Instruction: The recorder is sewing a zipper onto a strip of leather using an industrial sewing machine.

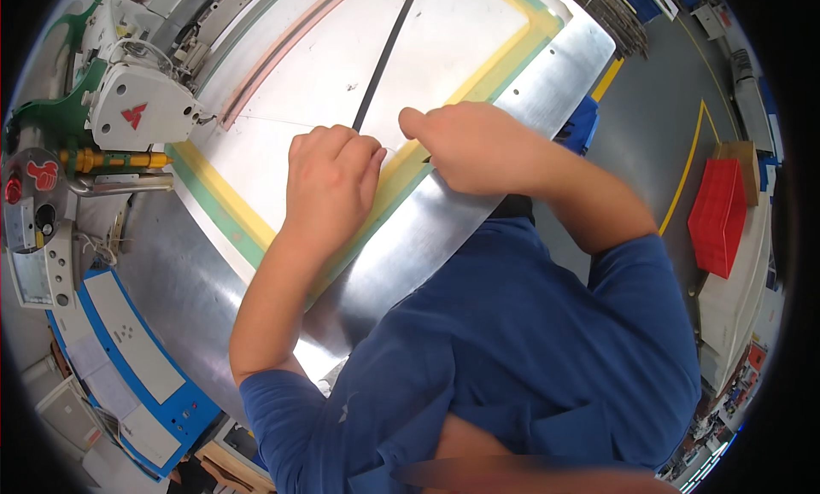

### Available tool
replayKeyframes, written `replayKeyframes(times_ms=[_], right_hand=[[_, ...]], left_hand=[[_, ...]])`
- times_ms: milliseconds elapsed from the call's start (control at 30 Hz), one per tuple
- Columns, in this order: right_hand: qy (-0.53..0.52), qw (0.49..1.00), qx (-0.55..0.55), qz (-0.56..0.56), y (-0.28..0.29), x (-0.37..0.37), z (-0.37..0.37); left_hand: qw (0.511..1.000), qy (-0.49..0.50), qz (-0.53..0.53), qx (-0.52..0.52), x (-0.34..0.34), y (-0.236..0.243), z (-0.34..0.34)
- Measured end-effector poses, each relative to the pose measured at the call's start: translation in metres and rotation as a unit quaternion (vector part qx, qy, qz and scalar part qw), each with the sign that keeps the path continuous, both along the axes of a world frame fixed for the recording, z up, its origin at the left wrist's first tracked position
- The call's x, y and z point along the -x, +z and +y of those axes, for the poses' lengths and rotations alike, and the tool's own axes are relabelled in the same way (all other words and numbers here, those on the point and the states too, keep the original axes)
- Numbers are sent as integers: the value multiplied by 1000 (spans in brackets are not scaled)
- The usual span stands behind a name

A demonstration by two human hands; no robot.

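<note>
Left hand: your left hand (329, 182) lies knuckles up on the white template sheet (325, 76), fingers curled under into a loose fist and pressing down near the sheet's lower edge; I cannot tell whether anything is pinched beneath them.
Right hand: your right hand (465, 144) sits just beside it, also knuckles up, thumb stretched toward the left hand and fingers folded down onto the sheet's yellow and green border (401, 182); whatever the fingertips may grip is hidden.
Arms: both forearms come up from the lower edge, the left one fairly straight, the right bent sharply at the elbow and crossing in from the right; blue short sleeves cover your upper arms.
Black strip: a thin black strip (389, 54) runs down the sheet from the top edge and ends right between your two hands.
Surface: the sheet rests on a shiny metal bench (444, 229), whose bare band shows between the sheet and your body.
Machine: a white sewing machine head (141, 101) stands at the upper left of the bench, well apart from your hands, with a control panel (38, 246) below it.
Room: grey floor (649, 110) with yellow lines on the right, and a red crate (717, 216) standing there.
</note>
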State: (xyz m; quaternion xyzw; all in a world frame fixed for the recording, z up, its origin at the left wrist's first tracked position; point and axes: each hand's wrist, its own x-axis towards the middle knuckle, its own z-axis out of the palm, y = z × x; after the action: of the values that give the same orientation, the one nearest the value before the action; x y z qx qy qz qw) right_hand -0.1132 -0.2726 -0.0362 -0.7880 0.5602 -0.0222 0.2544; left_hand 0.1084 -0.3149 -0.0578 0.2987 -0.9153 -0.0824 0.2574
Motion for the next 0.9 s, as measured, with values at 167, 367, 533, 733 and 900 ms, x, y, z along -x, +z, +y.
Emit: replayKeyframes(times_ms=[167,367,533,733,900], right_hand=[[-53,998,3,42,0,18,9],[-48,999,3,0,-12,41,22],[-94,990,-104,-2,-39,62,44],[-275,885,-90,363,-37,176,94],[-396,861,-26,318,-18,189,107]], left_hand=[[1000,6,12,4,-4,2,5],[998,17,38,54,-7,13,10],[989,64,32,128,-23,26,14],[986,88,28,139,-68,22,17],[994,53,89,39,-91,18,22]])
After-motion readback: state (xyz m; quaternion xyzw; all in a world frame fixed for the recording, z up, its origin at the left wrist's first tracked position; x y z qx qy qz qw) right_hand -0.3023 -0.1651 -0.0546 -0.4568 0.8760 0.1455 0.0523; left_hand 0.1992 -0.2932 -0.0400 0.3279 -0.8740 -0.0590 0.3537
